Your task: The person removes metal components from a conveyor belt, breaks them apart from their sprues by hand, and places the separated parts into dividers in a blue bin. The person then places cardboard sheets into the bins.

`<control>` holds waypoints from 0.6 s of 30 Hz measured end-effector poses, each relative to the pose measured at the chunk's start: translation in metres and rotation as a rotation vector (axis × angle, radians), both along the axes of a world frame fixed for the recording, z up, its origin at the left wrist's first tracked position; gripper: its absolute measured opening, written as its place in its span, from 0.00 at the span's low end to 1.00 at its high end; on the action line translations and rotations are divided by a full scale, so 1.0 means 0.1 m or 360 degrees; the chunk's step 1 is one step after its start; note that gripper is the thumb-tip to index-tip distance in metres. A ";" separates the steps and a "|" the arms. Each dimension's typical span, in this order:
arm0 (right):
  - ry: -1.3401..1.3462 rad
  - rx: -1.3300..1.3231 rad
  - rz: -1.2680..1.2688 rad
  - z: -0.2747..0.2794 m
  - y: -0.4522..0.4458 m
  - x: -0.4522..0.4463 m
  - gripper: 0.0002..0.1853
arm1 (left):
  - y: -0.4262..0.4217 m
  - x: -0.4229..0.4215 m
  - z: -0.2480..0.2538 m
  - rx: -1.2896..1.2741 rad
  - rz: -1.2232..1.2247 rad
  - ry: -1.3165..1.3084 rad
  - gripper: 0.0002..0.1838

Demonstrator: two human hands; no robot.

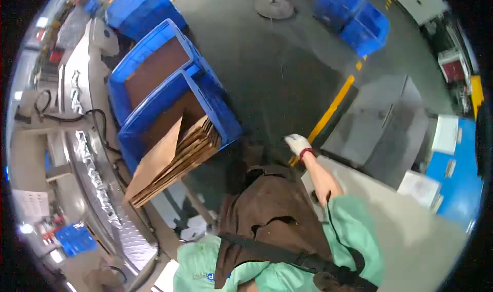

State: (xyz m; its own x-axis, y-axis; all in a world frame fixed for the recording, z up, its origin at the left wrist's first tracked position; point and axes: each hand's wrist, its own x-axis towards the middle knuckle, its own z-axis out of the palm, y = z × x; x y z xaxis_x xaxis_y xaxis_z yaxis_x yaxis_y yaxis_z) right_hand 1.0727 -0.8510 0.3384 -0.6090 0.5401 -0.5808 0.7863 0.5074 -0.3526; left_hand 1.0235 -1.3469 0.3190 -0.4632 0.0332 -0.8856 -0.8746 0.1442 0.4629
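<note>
My right hand (297,144) wears a white glove with a dark red cuff and reaches out over the dark floor. It looks loosely open, with nothing visible in it, near the grey metal box (367,122). My left hand is out of sight; only the green left sleeve (197,264) shows. A stack of brown cardboard sheets (177,161) leans, tilted, on the near end of a blue crate (226,120). A brown apron (280,205) covers my front.
Behind the near crate stands another blue crate (120,94) with brown sheet material inside. A machine bench (95,184) runs along the left. More blue crates (364,27) stand at the far right, beyond a yellow floor line (334,104). A pale tabletop (405,230) lies at my right.
</note>
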 end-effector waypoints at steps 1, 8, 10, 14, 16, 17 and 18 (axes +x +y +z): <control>0.0132 -0.0067 -0.0125 0.15 0.10 -0.38 0.25 | 0.35 -0.11 -0.04 0.0018 0.0004 -0.0014 0.20; 0.0318 0.0038 0.0131 0.54 1.38 -2.08 0.25 | 2.86 -1.52 -0.40 0.0242 0.0047 -0.0012 0.17; 0.0279 0.0136 0.0055 0.51 1.88 -1.94 0.24 | 3.39 -1.97 -0.45 0.0271 0.0061 -0.0014 0.17; -0.0176 0.0261 0.0100 0.32 2.77 -1.53 0.27 | 4.00 -3.03 -0.43 0.0304 0.0113 -0.0007 0.15; -0.0598 0.0270 0.0149 0.03 2.96 -1.04 0.29 | 4.22 -3.20 -0.44 0.0300 0.0090 0.0008 0.15; -0.0839 0.0258 0.0305 -0.16 2.98 -0.72 0.29 | 4.25 -3.34 -0.43 0.0289 0.0101 -0.0006 0.14; -0.0948 0.0202 0.0334 -0.17 2.96 -0.72 0.29 | 4.28 -3.46 -0.42 0.0284 0.0116 -0.0018 0.14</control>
